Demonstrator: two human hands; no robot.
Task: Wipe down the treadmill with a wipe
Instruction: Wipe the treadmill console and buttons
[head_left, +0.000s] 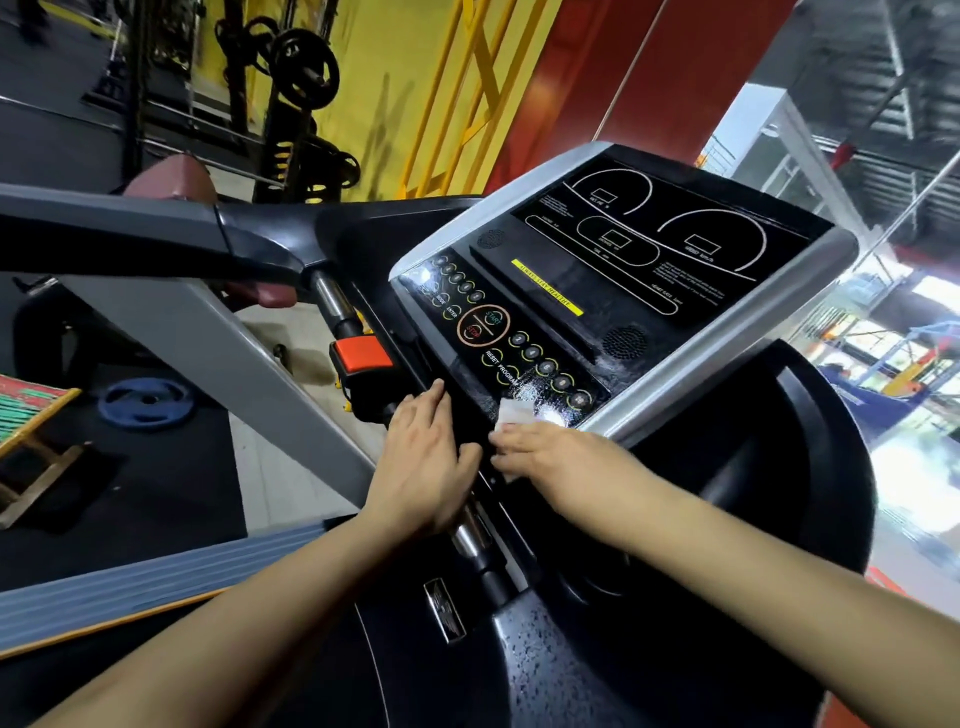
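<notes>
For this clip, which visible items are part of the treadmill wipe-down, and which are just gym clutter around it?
In the job:
- white wipe under the right hand
- black treadmill button console
- left hand resting flat at the console edge

Lying about:
- blue round weight plate on the floor
- black weight plates on a rack
- wooden-framed stand

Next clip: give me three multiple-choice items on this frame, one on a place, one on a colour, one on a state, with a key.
1. Where is the wipe?
A. on the floor
B. on the console's near corner
C. on the display

2. What colour is the clip on the bar?
A. orange-red
B. green
C. white

3. How is the left hand?
A. clenched in a fist
B. lying flat with straight fingers
C. holding the wipe

Key: 1 B, it lies under the right hand by the buttons; 2 A, its body shows orange-red; 3 B, fingers are straight beside the panel.
</notes>
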